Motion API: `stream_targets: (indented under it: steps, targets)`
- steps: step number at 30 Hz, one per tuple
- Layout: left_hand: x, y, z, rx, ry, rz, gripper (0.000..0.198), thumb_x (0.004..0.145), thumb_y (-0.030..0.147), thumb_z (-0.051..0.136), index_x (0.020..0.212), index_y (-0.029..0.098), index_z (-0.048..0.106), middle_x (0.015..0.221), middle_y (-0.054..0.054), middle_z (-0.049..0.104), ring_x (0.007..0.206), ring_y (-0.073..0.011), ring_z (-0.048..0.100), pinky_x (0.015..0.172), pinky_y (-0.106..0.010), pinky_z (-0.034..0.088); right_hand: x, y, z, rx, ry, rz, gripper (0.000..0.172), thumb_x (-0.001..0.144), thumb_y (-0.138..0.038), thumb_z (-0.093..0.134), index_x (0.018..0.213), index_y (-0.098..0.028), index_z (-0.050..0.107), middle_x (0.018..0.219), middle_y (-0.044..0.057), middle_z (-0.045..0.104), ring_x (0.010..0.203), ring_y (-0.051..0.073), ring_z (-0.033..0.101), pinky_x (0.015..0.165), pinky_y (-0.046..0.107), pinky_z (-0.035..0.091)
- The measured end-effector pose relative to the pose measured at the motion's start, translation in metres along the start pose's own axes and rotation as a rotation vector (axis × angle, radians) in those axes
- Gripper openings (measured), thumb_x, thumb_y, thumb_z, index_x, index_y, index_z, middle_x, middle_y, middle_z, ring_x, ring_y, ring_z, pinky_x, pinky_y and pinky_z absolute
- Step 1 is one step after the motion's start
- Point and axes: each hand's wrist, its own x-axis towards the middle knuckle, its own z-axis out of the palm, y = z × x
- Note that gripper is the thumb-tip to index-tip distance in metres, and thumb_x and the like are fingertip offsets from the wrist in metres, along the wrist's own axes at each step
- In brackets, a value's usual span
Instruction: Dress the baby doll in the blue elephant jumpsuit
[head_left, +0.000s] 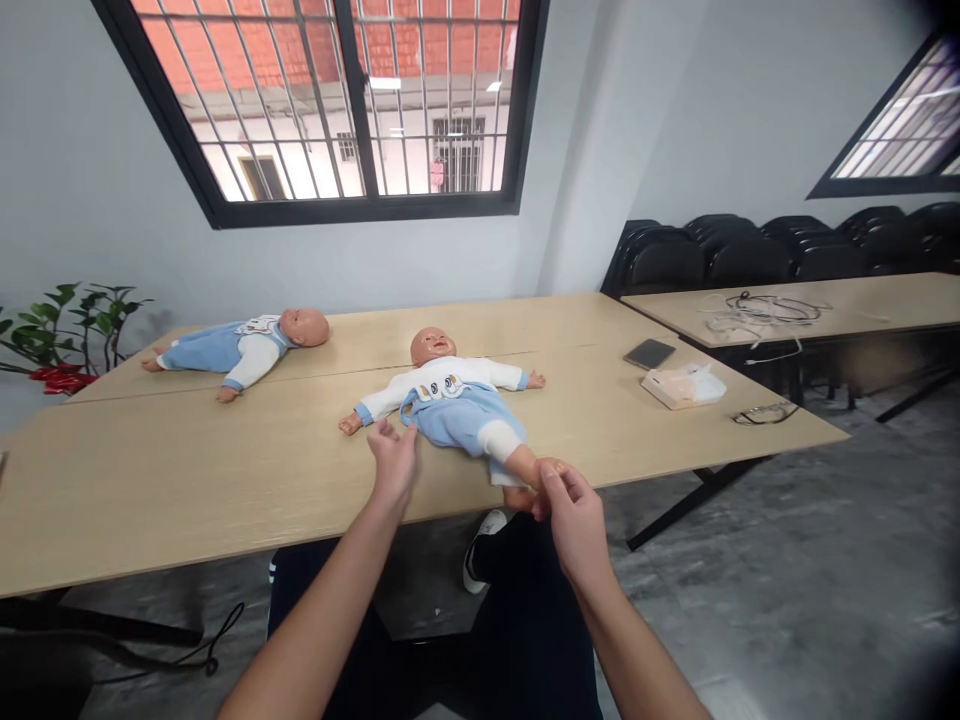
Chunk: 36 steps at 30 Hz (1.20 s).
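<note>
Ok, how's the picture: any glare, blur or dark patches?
Head view: pale light reflections on the window; left hand slightly soft; both right-hand corners fall dark; near doll reads clearly.

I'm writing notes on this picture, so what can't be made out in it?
All in the head view:
Near doll: held foot partly covered by the right hand.
Far doll: far arm hidden behind its body.
Plant: cut off by left edge.
Small thing: cut off there too, unidentifiable.
Right window: cut off by right edge.
</note>
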Motion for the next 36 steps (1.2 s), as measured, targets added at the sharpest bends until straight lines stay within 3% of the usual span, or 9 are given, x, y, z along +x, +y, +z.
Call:
stream_targets:
  steps: [4, 7, 10, 14, 19, 28, 31, 33, 36]
  targets:
    - [-0.034, -0.001, 0.011, -0.452, -0.23, -0.348, 0.029, 0.095, 0.034, 0.057, 0.121, 0.022, 0.061, 0.132, -0.014, 0.067, 0.125, -0.0231, 0.064, 0.112, -0.042, 0.051, -0.005, -0.01, 0.006, 0.018, -0.025, -0.013, 0.046, 0.081, -0.064, 0.073, 0.081, -0.018, 0.066, 0.051, -0.004, 0.053, 0.047, 0.012, 0.045, 0.047, 0.025, 0.037]
    - [-0.019, 0.009, 0.027, -0.654, -0.319, -0.535, 0.026, 0.096, 0.032, 0.051, 0.115, 0.02, 0.066, 0.125, -0.014, 0.072, 0.116, -0.0251, 0.069, 0.105, -0.046, 0.056, -0.006, -0.017, 0.011, 0.027, -0.05, -0.033, 0.045, 0.082, -0.062, 0.073, 0.085, -0.018, 0.067, 0.052, -0.005, 0.053, 0.046, 0.011, 0.044, 0.047, 0.024, 0.036]
    - [0.006, 0.016, 0.045, -0.681, -0.294, -0.551, 0.023, 0.095, 0.025, 0.052, 0.113, 0.021, 0.066, 0.122, -0.012, 0.074, 0.111, -0.0244, 0.071, 0.098, -0.044, 0.059, -0.007, -0.021, 0.013, 0.047, -0.066, -0.052, 0.042, 0.082, -0.06, 0.074, 0.083, -0.018, 0.066, 0.053, -0.005, 0.053, 0.047, 0.01, 0.043, 0.046, 0.024, 0.036]
    - [0.011, 0.015, 0.057, -0.74, -0.307, -0.486, 0.024, 0.09, 0.012, 0.057, 0.11, 0.022, 0.067, 0.121, -0.007, 0.075, 0.11, -0.0181, 0.07, 0.1, -0.035, 0.057, -0.005, -0.028, 0.01, 0.118, -0.044, -0.041, 0.038, 0.087, -0.057, 0.07, 0.083, -0.019, 0.065, 0.049, -0.006, 0.051, 0.045, 0.011, 0.042, 0.046, 0.024, 0.035]
    - [-0.011, 0.011, 0.049, -0.804, -0.448, -0.334, 0.036, 0.073, 0.001, 0.068, 0.104, 0.019, 0.071, 0.119, -0.006, 0.077, 0.117, -0.0182, 0.068, 0.112, -0.033, 0.048, 0.005, -0.042, 0.004, 0.234, -0.044, 0.049, 0.038, 0.09, -0.057, 0.065, 0.08, -0.021, 0.06, 0.048, -0.005, 0.051, 0.045, 0.011, 0.043, 0.046, 0.023, 0.037]
    - [-0.018, 0.005, 0.042, -0.808, -0.475, -0.251, 0.031, 0.078, 0.02, 0.074, 0.109, 0.02, 0.071, 0.12, -0.008, 0.077, 0.119, -0.0202, 0.067, 0.115, -0.038, 0.044, 0.033, -0.063, 0.001, 0.469, -0.006, 0.147, 0.033, 0.079, -0.046, 0.077, 0.077, -0.021, 0.056, 0.058, -0.009, 0.045, 0.042, 0.006, 0.036, 0.039, 0.021, 0.033]
    - [-0.02, 0.009, 0.031, -0.64, -0.677, -0.233, 0.03, 0.075, 0.016, 0.076, 0.105, 0.018, 0.074, 0.116, -0.01, 0.078, 0.115, -0.0245, 0.07, 0.114, -0.042, 0.046, 0.042, -0.071, -0.002, 0.478, -0.015, 0.148, 0.03, 0.078, -0.045, 0.076, 0.079, -0.021, 0.057, 0.063, -0.008, 0.048, 0.044, 0.006, 0.035, 0.038, 0.021, 0.033]
    - [-0.017, 0.014, 0.022, -0.369, -0.783, -0.165, 0.029, 0.072, 0.015, 0.079, 0.1, 0.018, 0.076, 0.111, -0.011, 0.079, 0.114, -0.0281, 0.07, 0.113, -0.045, 0.048, 0.046, -0.075, -0.005, 0.452, -0.017, 0.142, 0.029, 0.079, -0.046, 0.074, 0.08, -0.022, 0.056, 0.066, -0.007, 0.049, 0.044, 0.006, 0.035, 0.038, 0.021, 0.032]
    - [-0.005, 0.022, 0.019, -0.076, -0.684, -0.039, 0.034, 0.062, 0.011, 0.086, 0.094, 0.019, 0.077, 0.114, -0.013, 0.078, 0.124, -0.0341, 0.065, 0.118, -0.048, 0.042, 0.049, -0.079, -0.01, 0.387, -0.005, 0.102, 0.031, 0.081, -0.048, 0.069, 0.078, -0.023, 0.052, 0.065, -0.007, 0.047, 0.043, 0.006, 0.033, 0.038, 0.023, 0.03]
